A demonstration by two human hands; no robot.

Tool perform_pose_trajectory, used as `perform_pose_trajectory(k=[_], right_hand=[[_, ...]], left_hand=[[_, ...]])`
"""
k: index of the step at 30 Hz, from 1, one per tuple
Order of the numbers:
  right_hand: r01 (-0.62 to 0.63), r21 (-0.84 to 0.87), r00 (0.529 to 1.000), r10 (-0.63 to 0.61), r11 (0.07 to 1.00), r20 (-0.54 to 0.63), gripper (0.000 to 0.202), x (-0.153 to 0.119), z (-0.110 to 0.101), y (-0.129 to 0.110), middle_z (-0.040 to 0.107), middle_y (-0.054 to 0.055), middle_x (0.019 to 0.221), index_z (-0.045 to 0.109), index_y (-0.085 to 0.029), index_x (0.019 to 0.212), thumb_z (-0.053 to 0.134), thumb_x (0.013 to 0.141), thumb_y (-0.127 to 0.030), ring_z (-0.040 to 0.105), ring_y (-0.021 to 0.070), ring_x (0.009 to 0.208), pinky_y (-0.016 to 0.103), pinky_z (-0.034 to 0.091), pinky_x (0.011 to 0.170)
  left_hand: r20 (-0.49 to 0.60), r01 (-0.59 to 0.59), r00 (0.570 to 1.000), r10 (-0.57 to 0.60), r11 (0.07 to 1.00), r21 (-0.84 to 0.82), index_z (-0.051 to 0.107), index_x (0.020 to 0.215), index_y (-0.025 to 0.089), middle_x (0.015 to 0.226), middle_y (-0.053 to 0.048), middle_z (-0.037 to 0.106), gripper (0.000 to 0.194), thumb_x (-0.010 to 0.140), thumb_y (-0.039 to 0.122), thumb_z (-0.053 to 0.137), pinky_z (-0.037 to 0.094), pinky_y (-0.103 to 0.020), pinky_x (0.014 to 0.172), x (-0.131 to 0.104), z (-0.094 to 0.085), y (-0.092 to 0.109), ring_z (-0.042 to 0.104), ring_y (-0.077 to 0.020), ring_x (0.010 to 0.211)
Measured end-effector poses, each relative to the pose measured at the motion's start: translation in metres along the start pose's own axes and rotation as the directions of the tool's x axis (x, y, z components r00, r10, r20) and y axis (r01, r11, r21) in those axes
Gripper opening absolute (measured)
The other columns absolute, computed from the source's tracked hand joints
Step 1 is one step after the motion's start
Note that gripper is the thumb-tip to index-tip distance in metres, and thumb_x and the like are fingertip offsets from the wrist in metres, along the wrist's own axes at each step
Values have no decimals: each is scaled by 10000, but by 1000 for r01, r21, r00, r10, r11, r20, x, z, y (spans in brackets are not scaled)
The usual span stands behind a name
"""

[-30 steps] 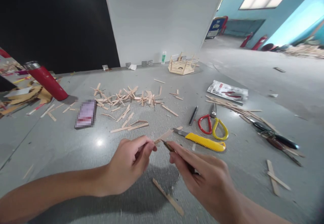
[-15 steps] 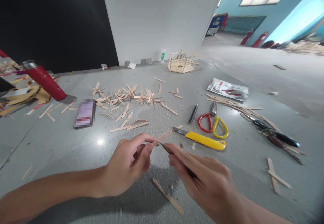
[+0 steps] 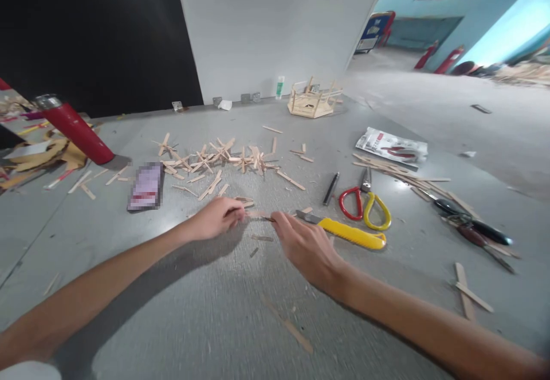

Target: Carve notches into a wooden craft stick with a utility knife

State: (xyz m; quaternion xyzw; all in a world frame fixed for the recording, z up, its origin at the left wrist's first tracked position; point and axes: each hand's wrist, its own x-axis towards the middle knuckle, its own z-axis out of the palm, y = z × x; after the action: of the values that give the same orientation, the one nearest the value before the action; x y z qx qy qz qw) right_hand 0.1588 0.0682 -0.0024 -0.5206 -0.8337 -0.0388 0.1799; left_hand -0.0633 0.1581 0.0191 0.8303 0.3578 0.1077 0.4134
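My left hand (image 3: 217, 219) is closed, its fingertips pinching one end of a thin wooden stick (image 3: 255, 214) just above the table. My right hand (image 3: 303, 245) is closed too, by the stick's other end. A dark tip shows at its fingers, from the small dark-bladed knife it grips; most of the tool is hidden. Small cut wood pieces (image 3: 262, 238) lie below the hands. Beside my right hand rests a yellow utility knife (image 3: 352, 234) with its blade out. One longer stick (image 3: 298, 336) lies nearer me, blurred.
Loose and joined sticks (image 3: 219, 156) cover the table's middle. Red-and-yellow-handled pliers (image 3: 365, 199), a black pen (image 3: 331, 189) and a foil packet (image 3: 392, 146) lie right. A phone (image 3: 145, 187) and leaning red bottle (image 3: 75, 130) are left. A stick-built frame (image 3: 311, 105) stands behind.
Both hands have moved forward, away from me, and lower toward the table. Small cut pieces are now visible beneath them. The view has shifted slightly.
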Motion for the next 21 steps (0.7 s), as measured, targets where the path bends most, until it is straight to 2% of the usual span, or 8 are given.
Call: perform_pose_trajectory(k=[2,4,7,12,16,21], right_hand=[[28,-20,996,-26,999,88,201,12,8,3,664,23,796,582,-165,973,389,998,-117,552,122,578,301,183,502],[52,-38,990,-47,998,130,208,21,13,4,669,23,798,599,-175,1032,392,1011,-156,553,119,583,307,161,507],[59,-57,989,-51,997,136,233,26,19,3,675,26,793,614,-188,1103,403,1008,-163,558,120,584,305,161,511],[74,-76,990,-64,994,122,277,20,25,6,677,27,788,622,-177,1157,401,992,-147,567,119,584,285,229,507],[130,-97,987,-120,987,103,318,17,25,8,677,23,796,587,-160,1238,424,970,-111,587,120,602,271,273,506],[190,-154,975,-168,970,148,353,17,19,6,684,43,822,565,-128,1254,451,929,-47,628,139,664,262,308,517]], left_hand=[[30,-17,999,17,1000,-14,563,743,172,592,4,575,401,997,450,427,365,-219,478,3,-4,-6,510,-102,441],[41,-31,999,32,999,-20,541,703,172,559,12,556,411,994,440,430,361,-214,482,3,-6,-7,504,-99,438],[64,-31,997,32,999,-25,524,672,169,543,12,553,408,991,411,442,372,-210,504,2,-9,-6,519,-99,452],[169,-22,985,36,996,-84,588,781,162,642,-8,620,285,967,354,487,410,-209,530,2,-15,-7,582,-113,526],[139,-17,990,35,992,-128,596,776,159,616,4,597,283,957,353,498,409,-209,519,3,-13,-10,559,-105,490],[126,-27,991,40,994,-108,607,763,161,538,36,517,298,949,376,518,312,-207,482,4,-8,-11,458,-88,444]])
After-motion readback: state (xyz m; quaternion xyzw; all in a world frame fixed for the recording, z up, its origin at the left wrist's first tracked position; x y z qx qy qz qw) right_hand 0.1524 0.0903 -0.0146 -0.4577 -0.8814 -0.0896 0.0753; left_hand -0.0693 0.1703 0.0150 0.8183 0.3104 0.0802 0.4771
